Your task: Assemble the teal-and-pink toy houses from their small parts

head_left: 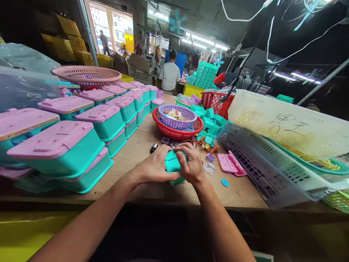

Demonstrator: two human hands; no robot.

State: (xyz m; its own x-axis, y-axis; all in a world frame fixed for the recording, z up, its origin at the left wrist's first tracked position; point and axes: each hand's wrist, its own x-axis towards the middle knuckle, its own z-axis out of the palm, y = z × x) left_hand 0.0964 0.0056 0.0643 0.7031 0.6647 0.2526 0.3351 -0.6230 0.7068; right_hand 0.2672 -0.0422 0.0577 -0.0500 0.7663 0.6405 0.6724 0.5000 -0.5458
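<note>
Both my hands hold a small teal plastic box (172, 163) just above the wooden table (136, 153). My left hand (154, 168) grips its left side with the thumb along the lower edge. My right hand (191, 163) wraps its right side, fingers curled over the top. Much of the box is hidden by my fingers. Pink lids (230, 163) lie flat on the table just right of my right hand, with a small purple piece (210, 157) and a small blue ring (225, 182) near them.
Stacks of teal boxes with pink lids (81, 138) fill the left side. A purple basket (177, 116) sits inside a red basket (177, 133) behind my hands. A grey crate (261, 167) lies at right, a black marker (153, 147) ahead. A person stands far back.
</note>
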